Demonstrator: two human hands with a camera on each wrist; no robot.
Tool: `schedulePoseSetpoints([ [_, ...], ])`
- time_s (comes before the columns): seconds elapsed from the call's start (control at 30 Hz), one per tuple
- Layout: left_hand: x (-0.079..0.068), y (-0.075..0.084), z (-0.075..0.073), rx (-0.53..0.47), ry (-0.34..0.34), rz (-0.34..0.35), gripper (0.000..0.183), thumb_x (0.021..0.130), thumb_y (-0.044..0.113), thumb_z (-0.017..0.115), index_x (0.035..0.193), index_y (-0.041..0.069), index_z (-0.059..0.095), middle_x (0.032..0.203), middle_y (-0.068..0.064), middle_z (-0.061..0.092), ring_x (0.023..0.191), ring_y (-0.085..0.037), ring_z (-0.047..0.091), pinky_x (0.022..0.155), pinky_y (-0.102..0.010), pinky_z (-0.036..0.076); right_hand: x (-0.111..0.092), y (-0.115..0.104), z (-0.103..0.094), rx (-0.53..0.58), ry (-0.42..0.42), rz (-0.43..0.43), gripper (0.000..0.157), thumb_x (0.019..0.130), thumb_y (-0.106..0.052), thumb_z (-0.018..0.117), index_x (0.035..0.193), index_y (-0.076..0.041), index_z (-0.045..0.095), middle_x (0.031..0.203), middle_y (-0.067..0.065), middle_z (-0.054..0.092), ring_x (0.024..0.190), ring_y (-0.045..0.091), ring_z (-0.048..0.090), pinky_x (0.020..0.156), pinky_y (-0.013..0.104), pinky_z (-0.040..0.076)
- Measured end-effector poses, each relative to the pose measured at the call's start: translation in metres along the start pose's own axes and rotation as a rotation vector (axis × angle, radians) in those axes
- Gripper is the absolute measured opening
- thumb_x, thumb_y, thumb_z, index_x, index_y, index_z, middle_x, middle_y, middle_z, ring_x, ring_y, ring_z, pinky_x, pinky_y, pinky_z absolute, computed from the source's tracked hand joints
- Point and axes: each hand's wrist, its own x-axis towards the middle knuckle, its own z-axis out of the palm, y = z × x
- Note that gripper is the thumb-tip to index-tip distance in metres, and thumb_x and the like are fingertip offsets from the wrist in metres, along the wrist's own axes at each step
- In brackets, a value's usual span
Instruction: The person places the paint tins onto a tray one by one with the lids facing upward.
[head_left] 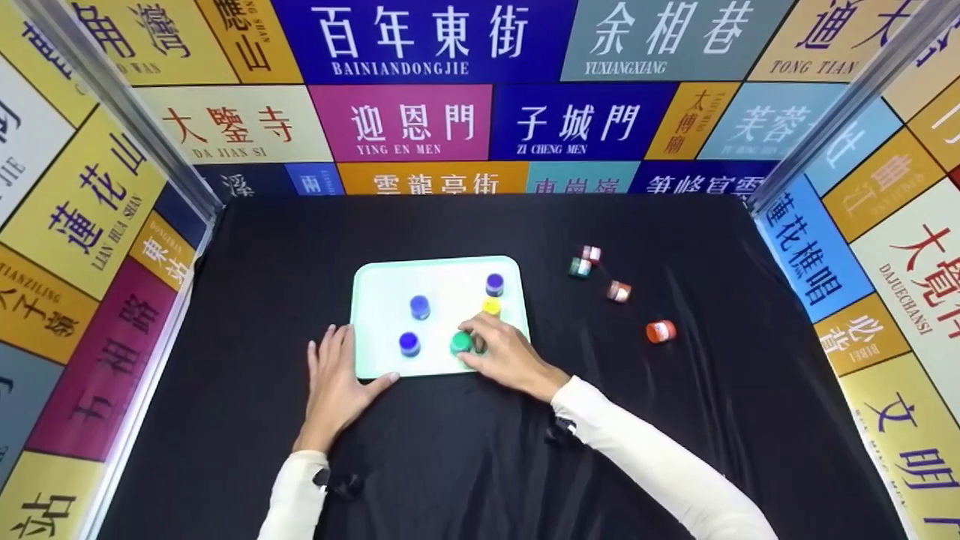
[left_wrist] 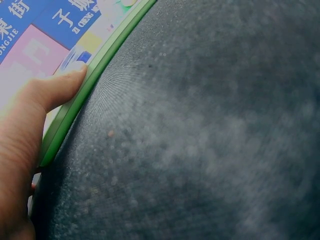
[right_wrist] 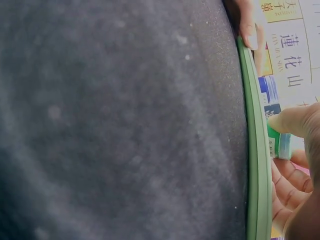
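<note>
A light-green tray [head_left: 382, 292] lies on the black cloth. My left hand [head_left: 335, 379] rests at its near left corner, fingers fairly straight along the left side and thumb on the near rim. Toward the tray's near right, my right hand [head_left: 510, 356] pinches a small green jar [head_left: 461, 343] between thumb and fingers; in the right wrist view the jar [right_wrist: 280, 142] shows a pale label. Close by that hand stands a yellow jar [head_left: 490, 306], partly hidden. Behind it is a purple-lidded jar [head_left: 494, 284]. Two blue-purple jars [head_left: 419, 307] [head_left: 409, 344] stand left of centre.
Right of the tray, an orange-red jar [head_left: 661, 331] lies on its side on the cloth. Further back are another orange-red jar [head_left: 619, 291], a dark green jar [head_left: 579, 267] and a red jar [head_left: 591, 254]. Printed panels [head_left: 420, 120] wall the back and sides.
</note>
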Motion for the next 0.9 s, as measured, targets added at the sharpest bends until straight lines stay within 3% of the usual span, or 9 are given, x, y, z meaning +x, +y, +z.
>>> schedulePoseSetpoints([
  [0.53, 0.0, 0.0, -0.002, 0.004, -0.011, -0.011, 0.12, 0.088, 0.067, 0.084, 0.17, -0.002, 0.032, 0.172, -0.026, 0.036, 0.168, -0.043, 0.015, 0.134, -0.064, -0.004, -0.021, 0.017, -0.031, 0.026, 0.04, 0.005, 0.036, 0.096, -0.015, 0.087, 0.128, -0.002, 0.075, 0.115, 0.011, 0.073, 0.09, 0.022, 0.072, 0.08, 0.036, 0.061],
  [0.9, -0.001, 0.002, -0.001, -0.003, 0.001, 0.001, 0.12, 0.087, 0.066, 0.084, 0.17, -0.003, 0.032, 0.171, -0.027, 0.037, 0.167, -0.044, 0.017, 0.134, -0.066, -0.003, -0.037, 0.027, -0.054, 0.014, 0.083, -0.002, 0.029, 0.096, -0.013, 0.087, 0.12, -0.002, 0.076, 0.102, 0.012, 0.07, 0.086, 0.024, 0.069, 0.075, 0.035, 0.06],
])
